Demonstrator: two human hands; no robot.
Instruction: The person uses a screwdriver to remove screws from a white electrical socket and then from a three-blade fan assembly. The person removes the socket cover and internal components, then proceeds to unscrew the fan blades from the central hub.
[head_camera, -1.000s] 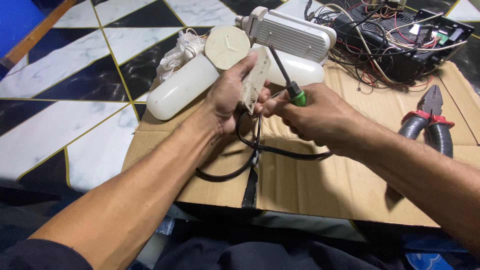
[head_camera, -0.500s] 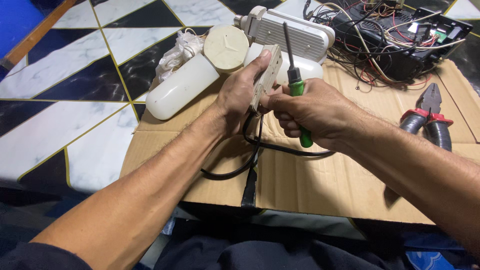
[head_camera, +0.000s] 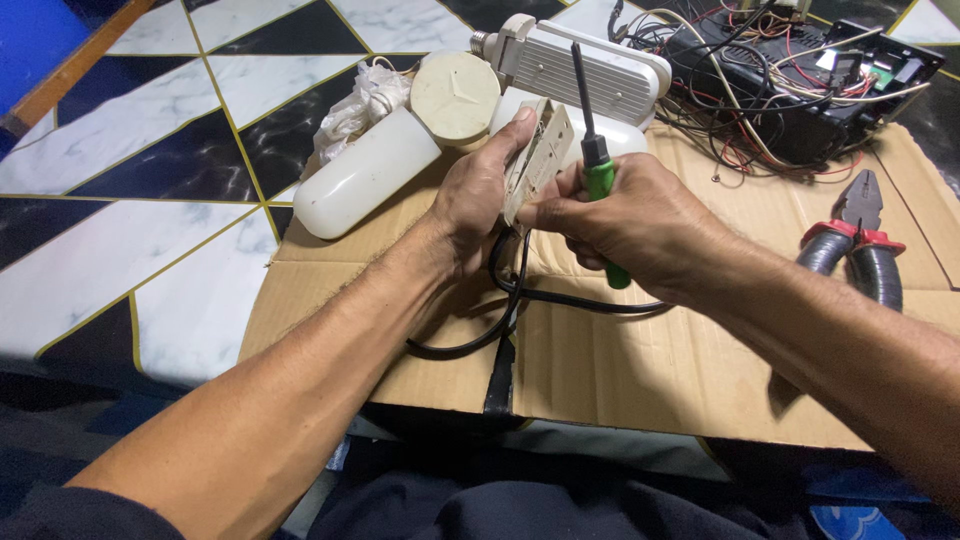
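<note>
A: Head view, centre of frame?
B: Left hand (head_camera: 478, 205), fingers closed around a cream rectangular plastic casing (head_camera: 537, 160). Right hand (head_camera: 628, 225), fingers gripping a green-handled screwdriver (head_camera: 597, 170), shaft upright.
A: Surroundings?
B: Brown cardboard sheet (head_camera: 620, 370) beneath; red-handled pliers (head_camera: 855, 240) at right; white plastic lamp cover (head_camera: 365, 185) at upper left.

Bare cardboard (head_camera: 640, 370) near side free; lamps (head_camera: 365, 185), pliers (head_camera: 860, 245), wire box (head_camera: 800, 90) block beyond.

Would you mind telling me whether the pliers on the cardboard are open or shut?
Shut: the pliers lie with their metal tips together and their grey handles side by side.
</note>
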